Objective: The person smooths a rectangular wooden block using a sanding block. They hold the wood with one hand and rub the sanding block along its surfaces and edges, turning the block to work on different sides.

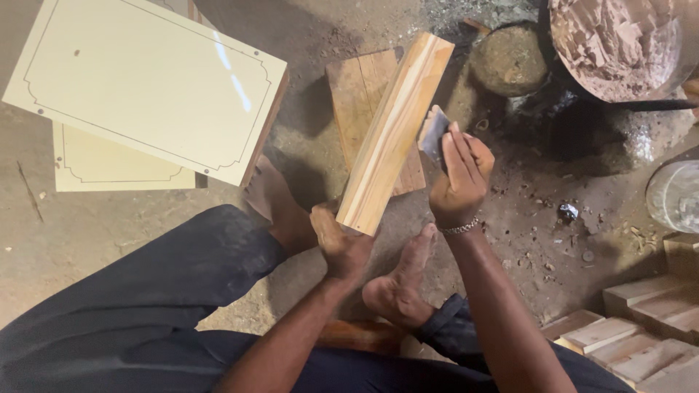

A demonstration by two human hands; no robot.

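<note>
Two cream rectangular panels (149,87) with thin dark border lines lie overlapping at the far left of the dirt floor (95,240), and a round metal pan (619,47) of pinkish-brown paste sits at the far right corner. The left hand (341,244) grips the near end of a pale wooden block (393,135), whose long axis tilts away and to the right, over a flat board (360,94). The right hand (460,178) is closed on a small grey scraper (434,133) touching the block's right side.
</note>
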